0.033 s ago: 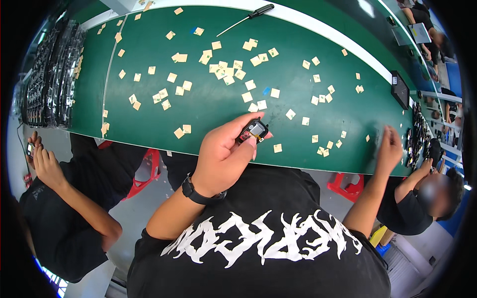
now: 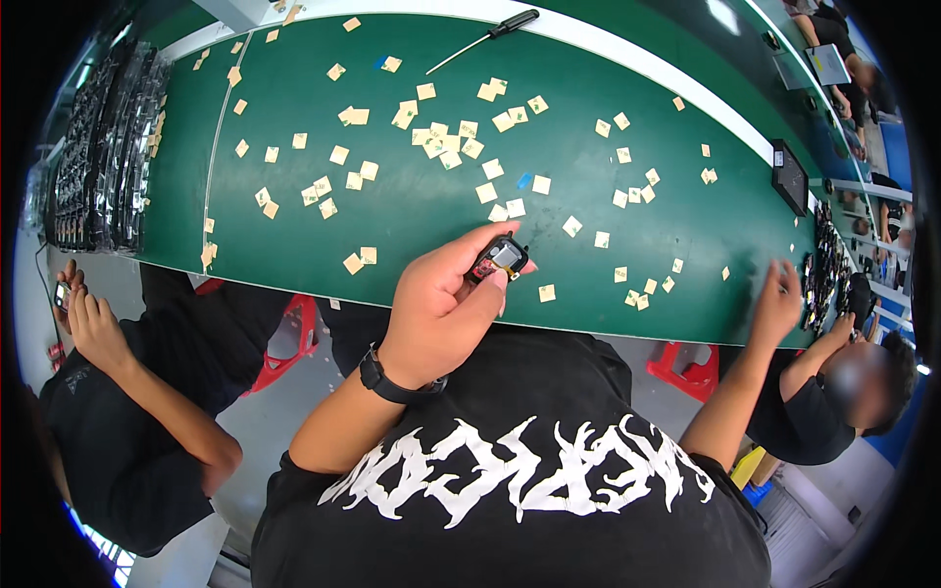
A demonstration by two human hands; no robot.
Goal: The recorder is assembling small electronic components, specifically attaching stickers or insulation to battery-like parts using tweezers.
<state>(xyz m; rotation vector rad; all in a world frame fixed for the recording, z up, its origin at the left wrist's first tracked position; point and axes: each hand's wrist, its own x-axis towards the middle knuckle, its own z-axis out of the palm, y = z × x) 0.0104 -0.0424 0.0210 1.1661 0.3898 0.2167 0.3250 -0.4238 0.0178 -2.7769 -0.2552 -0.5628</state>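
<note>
My left hand point(image 2: 446, 294) is closed round a small black electronic device point(image 2: 500, 257), with a grey screen-like panel and reddish parts showing. The thumb presses on its near face, and the fingers wrap behind it. Over the right end of the table, my right hand point(image 2: 777, 306) is raised with its fingers loosely bent and a gap between them. Nothing shows in it. Close beyond it lies a pile of small black parts point(image 2: 825, 274).
Small cream paper squares point(image 2: 451, 142) lie scattered over the green table point(image 2: 412, 220). A screwdriver point(image 2: 490, 39) lies at the far edge. Black trays point(image 2: 103, 157) are stacked at left, and a black box point(image 2: 789, 176) stands at right. People point(image 2: 127, 392) sit on both sides.
My right hand has moved slightly right and toward the near edge, and its fingers have parted a little. My left hand and the device have stayed in place.
</note>
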